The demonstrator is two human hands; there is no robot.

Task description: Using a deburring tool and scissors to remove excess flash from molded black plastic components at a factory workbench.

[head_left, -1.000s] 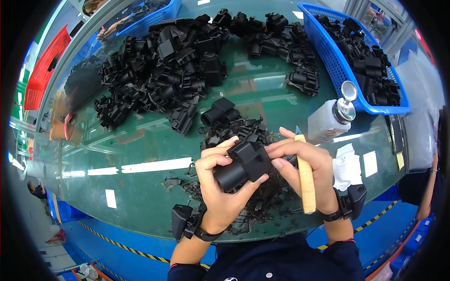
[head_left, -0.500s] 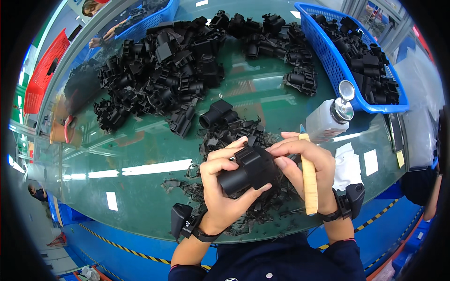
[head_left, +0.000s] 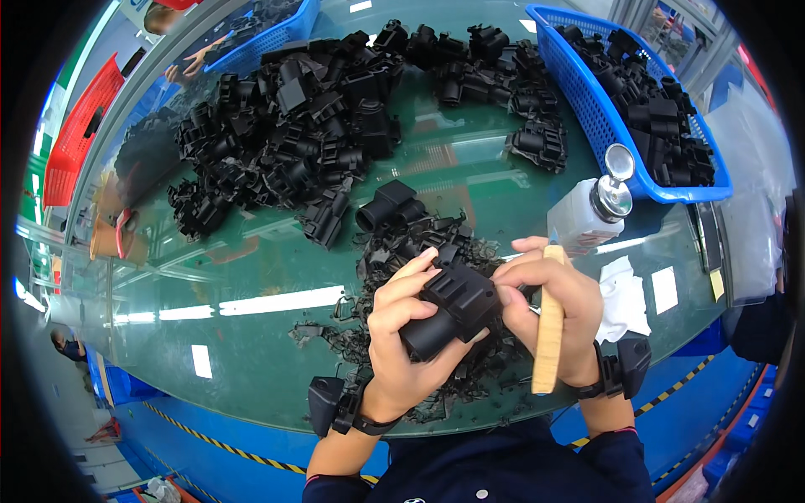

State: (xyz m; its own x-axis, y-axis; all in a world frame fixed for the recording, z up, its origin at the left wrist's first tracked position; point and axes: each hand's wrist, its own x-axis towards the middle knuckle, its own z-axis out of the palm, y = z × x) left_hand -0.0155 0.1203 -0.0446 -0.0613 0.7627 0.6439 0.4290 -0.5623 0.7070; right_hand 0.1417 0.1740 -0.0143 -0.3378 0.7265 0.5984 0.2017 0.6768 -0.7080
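Observation:
My left hand (head_left: 401,335) is wrapped round a black plastic part (head_left: 457,306) with a round tube end and a boxy body. At the part's right side, the fingertips of my right hand (head_left: 563,306) meet its edge. A wooden-handled knife (head_left: 549,327) rests in my right hand, its short blade pointing away from me; the fingers hide some of the handle. Beneath both hands lies a heap of thin black plastic scraps (head_left: 344,335). Another black part (head_left: 390,205) sits just beyond that heap.
Many black parts (head_left: 293,142) are piled at the far left of the green table (head_left: 251,335). A blue basket (head_left: 587,105) of parts stands far right, near a white pump bottle (head_left: 579,214) and a crumpled white cloth (head_left: 622,302). A red-handled tool (head_left: 123,230) lies at the left.
The black part has turned slightly in my left hand and shifted a little right and nearer. My right hand has moved slightly with the knife, whose handle tilts differently.

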